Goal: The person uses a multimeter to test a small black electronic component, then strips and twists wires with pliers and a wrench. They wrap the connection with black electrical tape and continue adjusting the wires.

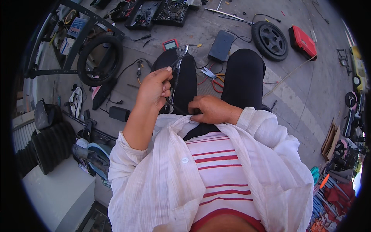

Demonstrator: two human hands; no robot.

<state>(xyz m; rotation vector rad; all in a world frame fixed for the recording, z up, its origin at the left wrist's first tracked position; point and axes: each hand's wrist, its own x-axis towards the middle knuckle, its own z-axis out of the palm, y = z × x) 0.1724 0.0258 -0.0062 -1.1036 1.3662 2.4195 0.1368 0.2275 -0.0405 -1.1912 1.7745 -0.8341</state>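
Note:
My left hand is raised over my left thigh, its fingers pinched round a black cable. The cable loops past the knee and runs down toward my lap. A shiny metal wrench rests on my left knee, right beside the cable, partly covered by it. Low on my lap, my right hand is curled with its fingers bent inward; the dark cable leads toward its fingertips, but the grip itself is hidden. On the ground between my knees lie pliers with pale blue jaws and orange handles.
Ahead are a red-edged meter, a dark box with a lead, a wheel and a red case. Black parts trays sit further off. At left stand a metal frame, a tyre and stacked tyres.

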